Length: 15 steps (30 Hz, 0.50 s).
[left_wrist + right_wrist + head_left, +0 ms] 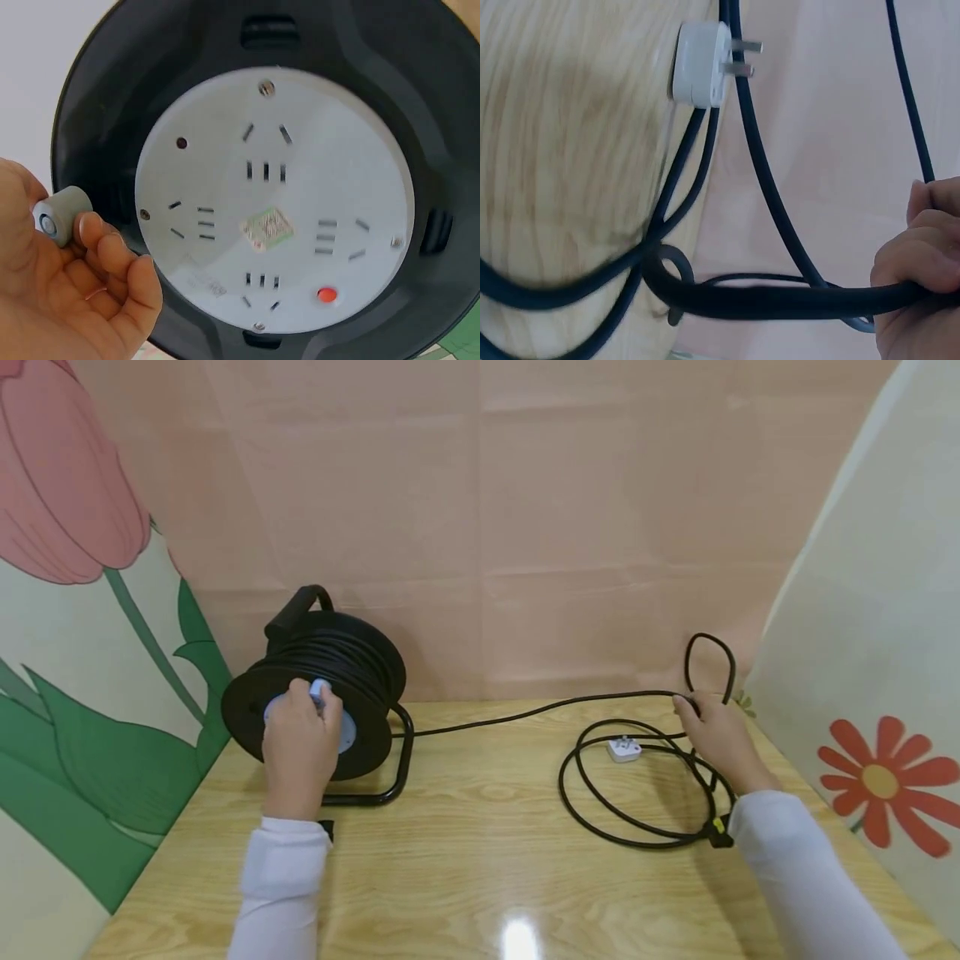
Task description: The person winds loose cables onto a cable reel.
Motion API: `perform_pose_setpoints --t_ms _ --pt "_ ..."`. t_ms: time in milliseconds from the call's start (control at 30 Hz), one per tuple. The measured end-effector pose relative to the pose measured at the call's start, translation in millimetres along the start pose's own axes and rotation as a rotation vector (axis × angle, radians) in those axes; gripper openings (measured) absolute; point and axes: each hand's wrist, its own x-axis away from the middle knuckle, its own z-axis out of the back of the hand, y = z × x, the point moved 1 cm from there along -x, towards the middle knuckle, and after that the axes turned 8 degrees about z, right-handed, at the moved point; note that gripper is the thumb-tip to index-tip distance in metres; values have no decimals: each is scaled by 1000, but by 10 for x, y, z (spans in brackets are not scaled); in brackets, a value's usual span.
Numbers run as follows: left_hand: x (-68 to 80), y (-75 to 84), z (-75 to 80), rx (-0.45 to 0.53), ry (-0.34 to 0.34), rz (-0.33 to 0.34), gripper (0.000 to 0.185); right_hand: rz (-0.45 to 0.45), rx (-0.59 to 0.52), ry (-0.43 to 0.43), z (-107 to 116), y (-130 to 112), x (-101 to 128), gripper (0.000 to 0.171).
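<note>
A: What's the left hand (300, 747) doing?

B: It's sitting at lower left of the head view, on the front of the cable reel (318, 693). Fingers (112, 259) are curling round the small grey knob (64, 216) at the rim of the reel's face, thumb side pinching it. Wrist view is showing the white socket plate (274, 199) w/ a red button at its lower right.

A: And the reel itself?

B: Standing upright on its black tube stand (401, 760) at the left of the counter (480, 860), near the back wall, carry handle (296, 606) pointing up.

A: Right hand?

B: The right hand (720, 739) is resting at mid-right of the frame. Its fingers (922, 262) are closing round the black cable (525, 714), which is running taut from the reel across the counter to the fist. Past the hand, one loop is arching up vs. the wall.

A: Rest of the cable?

B: It's lying in loose coils on the counter below and left of that hand. The white plug (624, 748) is lying inside the coils, prongs out, just beside the hand, not touching it.
</note>
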Motion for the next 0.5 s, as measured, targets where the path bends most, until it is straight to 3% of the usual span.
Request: perform_pose_setpoints --t_ms 167,400,500 --pt "64 35 -82 6 -3 -51 34 -28 -13 -38 -29 -42 -18 71" --pt "155 52 -212 -14 -16 -132 32 -12 25 -86 -84 -163 -57 60" --pt "188 48 -248 -25 -33 -152 33 -4 28 -93 -124 -180 -84 65"
